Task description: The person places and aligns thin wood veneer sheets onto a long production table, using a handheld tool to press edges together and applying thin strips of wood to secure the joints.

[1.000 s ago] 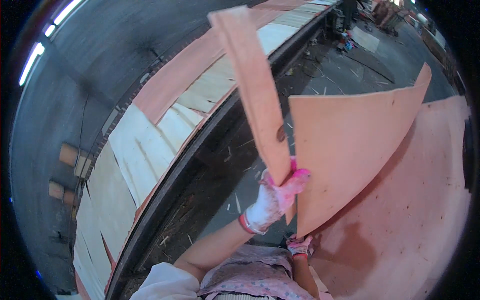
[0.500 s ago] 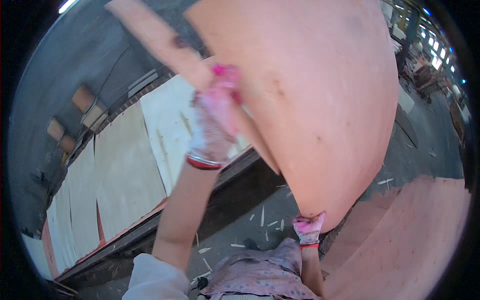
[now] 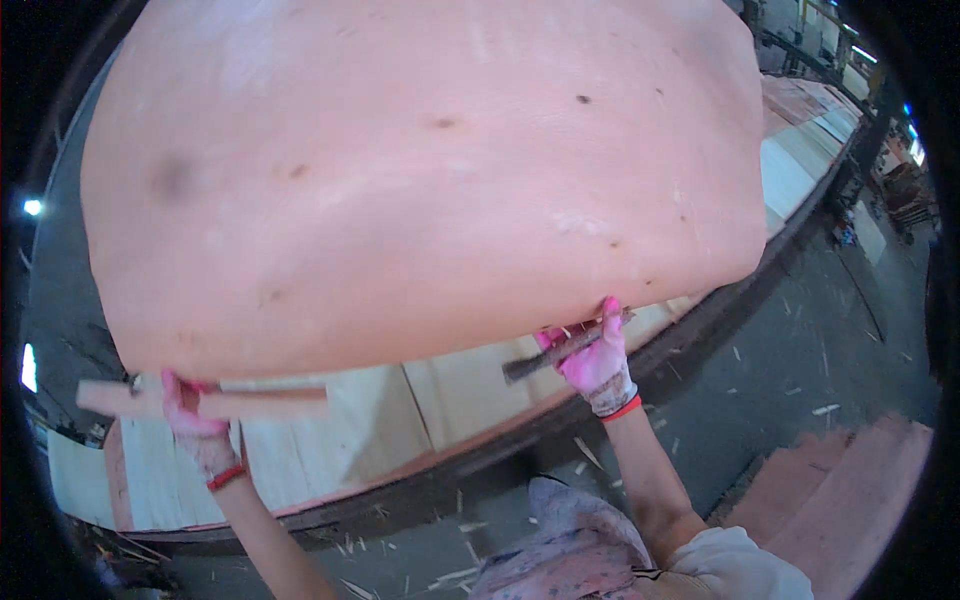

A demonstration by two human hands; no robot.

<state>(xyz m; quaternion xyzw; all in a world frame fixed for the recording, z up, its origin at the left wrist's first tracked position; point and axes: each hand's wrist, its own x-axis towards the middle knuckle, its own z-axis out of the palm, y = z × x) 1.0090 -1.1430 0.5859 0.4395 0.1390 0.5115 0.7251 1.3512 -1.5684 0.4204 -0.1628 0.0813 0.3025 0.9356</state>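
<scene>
A large pinkish wood veneer sheet [image 3: 430, 200] spans the view, bowed, with small dark knots. My left hand [image 3: 200, 425], in a pink-stained glove with a red cuff, is closed on its near left edge. That hand also holds a narrow strip of veneer [image 3: 265, 403], which crosses below the sheet's edge. My right hand [image 3: 600, 365], gloved alike, pinches the near right edge with the thumb on top. A dark, flat, stick-like piece [image 3: 530, 366] lies across its fingers; its kind I cannot make out. The sheet hides the fingers beneath it in part.
Under the sheet runs a long, low stack topped with pale veneer pieces [image 3: 460, 395], with a dark edge along its near side. Wood scraps [image 3: 588, 453] litter the grey floor. Further reddish sheets [image 3: 850, 500] lie at the lower right.
The sheet has swung from the right to over the pale stack, its near edge now lying crosswise. My left hand has come down and left to its edge; my right hand has risen.
</scene>
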